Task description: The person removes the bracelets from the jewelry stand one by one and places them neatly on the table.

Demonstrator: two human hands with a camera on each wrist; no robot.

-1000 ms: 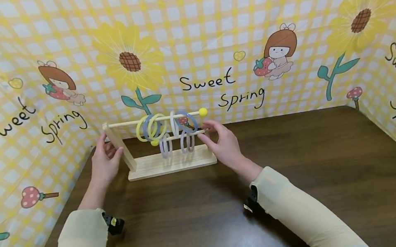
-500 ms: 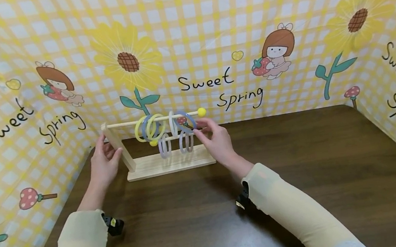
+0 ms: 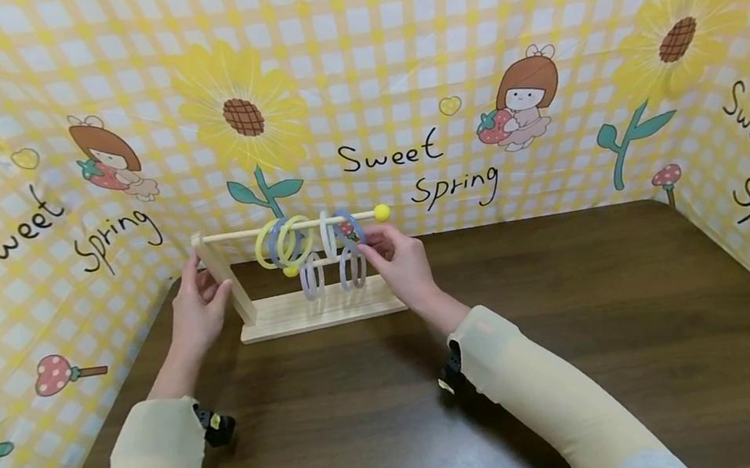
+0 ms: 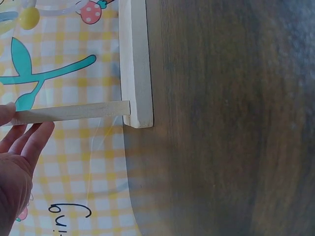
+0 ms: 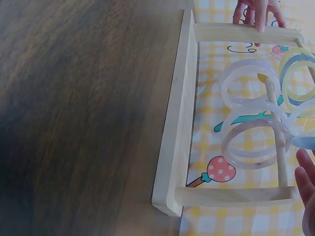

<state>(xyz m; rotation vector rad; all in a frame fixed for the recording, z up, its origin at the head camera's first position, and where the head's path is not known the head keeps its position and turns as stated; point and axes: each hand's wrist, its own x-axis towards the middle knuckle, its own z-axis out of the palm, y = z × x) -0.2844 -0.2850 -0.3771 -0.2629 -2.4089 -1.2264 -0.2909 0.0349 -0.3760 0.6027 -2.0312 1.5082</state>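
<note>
A wooden bangle stand [image 3: 321, 312] has two rods ending in yellow balls. My left hand [image 3: 198, 309] grips its tall left post [image 3: 226, 277]; in the left wrist view, the thumb and fingers lie on opposite sides of that post [image 4: 74, 112]. On the upper rod hang yellow bangles [image 3: 265, 247], a pale bangle [image 3: 328, 234] and blue ones. My right hand [image 3: 408, 265] pinches the rightmost blue bangle [image 3: 349, 225] at its right edge, with the contact partly hidden. Pale lilac bangles [image 5: 250, 81] hang on the lower rod [image 5: 278, 142].
The stand is at the back left of a dark wooden table [image 3: 573, 334]. Behind and beside the table hangs a yellow checked cloth [image 3: 357, 94] with printed flowers and words. The yellow ball [image 3: 382, 212] caps the upper rod's right end.
My right hand has moved left, and the rightmost blue bangle has shifted left along the upper rod with it. The left hand has kept its place on the post.
</note>
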